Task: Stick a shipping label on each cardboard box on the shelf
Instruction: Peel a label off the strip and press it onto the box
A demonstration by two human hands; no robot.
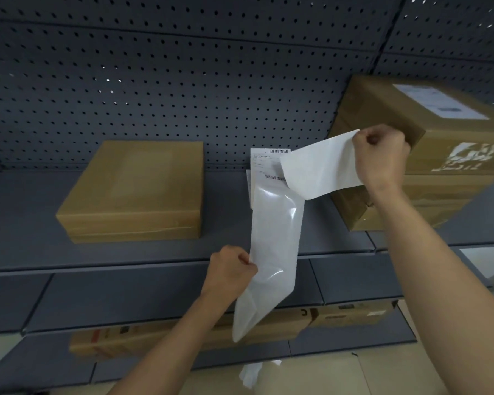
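A person's right hand [381, 158] pinches the corner of a white shipping label [320, 169], half peeled from a glossy backing strip [274, 246] whose edge the left hand [231, 269] grips below. Left of both hands, a flat cardboard box [137, 189], top plain brown, sits on open shelf [26, 223]. Behind the right hand, a stacked carton [454, 155] carries a blurred sticker [439, 101]. Barcodes show at the strip's top.

Two hands [231, 269]; one label strip [274, 238]; perhaps five boxes [137, 183].
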